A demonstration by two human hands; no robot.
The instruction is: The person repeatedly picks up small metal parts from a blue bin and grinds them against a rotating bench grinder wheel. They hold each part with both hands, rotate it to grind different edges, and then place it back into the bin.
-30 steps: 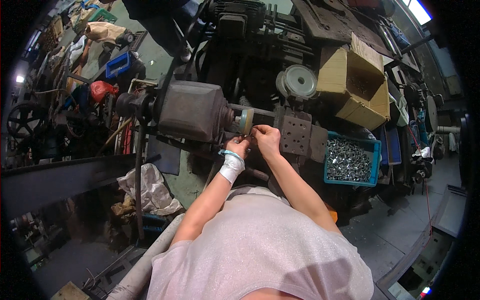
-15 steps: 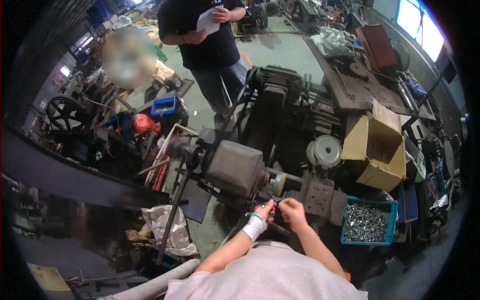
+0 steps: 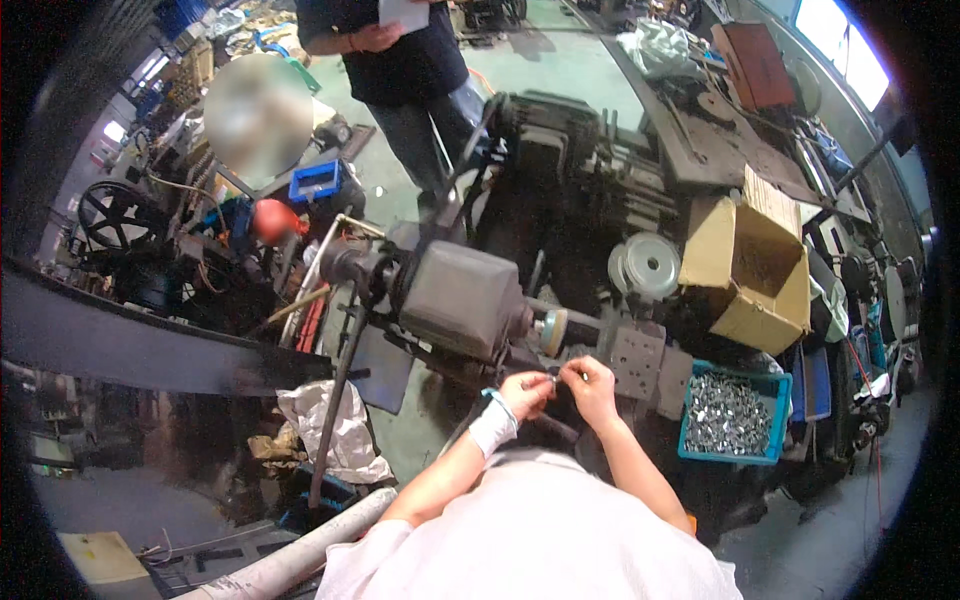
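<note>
My left hand (image 3: 527, 394) and my right hand (image 3: 590, 386) are close together in front of the machine, fingertips pinched. Between them is a small shiny metal part (image 3: 554, 378), too small to name more exactly. A white wrap and a teal band circle my left wrist. Just beyond the hands, a pale yellowish disc (image 3: 552, 332) sits on the spindle of a dark machine with a boxy grey housing (image 3: 460, 303). Right of my right hand, a drilled metal block (image 3: 637, 362) belongs to the same machine. A teal crate (image 3: 684, 442) full of small metal parts stands further right.
An open cardboard box (image 3: 708, 262) sits behind the crate. Round metal pieces (image 3: 646, 266) lie beside it. A person (image 3: 405, 75) holding white paper stands across the machine. A dark upright rod (image 3: 338, 410) and a pale sack (image 3: 325, 430) are at left.
Both hands have risen slightly away from my body, and the small part between them shows more clearly. My view has shifted a little; the person with the paper appears higher.
</note>
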